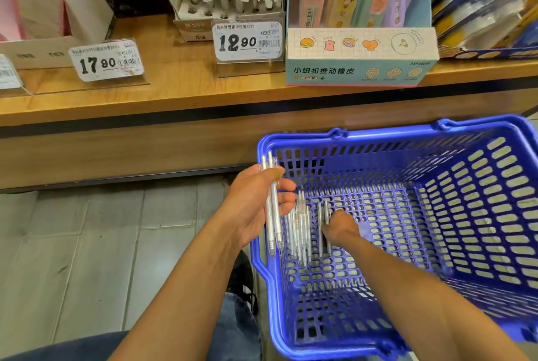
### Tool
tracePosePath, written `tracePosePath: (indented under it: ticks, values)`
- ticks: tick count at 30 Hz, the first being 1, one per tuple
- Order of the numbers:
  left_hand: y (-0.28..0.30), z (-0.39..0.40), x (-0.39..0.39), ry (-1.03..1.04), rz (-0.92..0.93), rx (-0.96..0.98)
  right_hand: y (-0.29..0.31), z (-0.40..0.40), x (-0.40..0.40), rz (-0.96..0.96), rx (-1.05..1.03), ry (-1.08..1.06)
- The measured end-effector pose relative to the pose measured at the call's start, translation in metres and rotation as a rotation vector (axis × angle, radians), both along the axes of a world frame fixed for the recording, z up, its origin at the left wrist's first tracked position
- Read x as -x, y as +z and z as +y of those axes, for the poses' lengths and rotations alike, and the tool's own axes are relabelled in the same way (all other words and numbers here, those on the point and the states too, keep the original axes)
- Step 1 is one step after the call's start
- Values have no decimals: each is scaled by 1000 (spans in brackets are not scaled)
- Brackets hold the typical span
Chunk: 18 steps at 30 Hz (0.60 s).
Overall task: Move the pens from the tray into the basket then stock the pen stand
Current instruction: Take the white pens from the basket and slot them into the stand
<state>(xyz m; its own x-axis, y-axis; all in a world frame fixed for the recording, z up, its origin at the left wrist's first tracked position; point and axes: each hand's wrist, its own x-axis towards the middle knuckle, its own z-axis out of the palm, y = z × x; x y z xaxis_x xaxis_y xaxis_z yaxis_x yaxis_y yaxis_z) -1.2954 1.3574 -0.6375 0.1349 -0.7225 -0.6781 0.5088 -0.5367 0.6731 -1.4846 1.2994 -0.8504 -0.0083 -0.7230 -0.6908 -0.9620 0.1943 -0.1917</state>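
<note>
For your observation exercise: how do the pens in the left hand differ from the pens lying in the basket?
The held pens are few, gripped upright in the left hand beside the basket rim; the basket pens are more, lying loose on its floor, where the right hand reaches. All look pale and slim.

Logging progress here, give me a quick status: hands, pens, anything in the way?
Left hand holds a few clear pens at the blue basket rim. Right hand down inside, on loose pens on the basket floor. Nothing in the way.
</note>
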Motion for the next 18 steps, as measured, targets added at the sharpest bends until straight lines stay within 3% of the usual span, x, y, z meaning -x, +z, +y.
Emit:
tracePosePath:
  ticks: [4, 10, 15, 18]
  values:
    - [2, -1, 0, 0, -8, -8, 13, -11, 5, -119, -103, -21]
    - [3, 1, 3, -15, -70, -21, 93, -13, 2, -738, -306, -146]
    - [3, 0, 11, -27, -126, 9, 160, 11, -21, -1273, -167, -263]
    - [4, 1, 14, -56, -136, 45, 179, 23, -38, -1336, -74, -207]
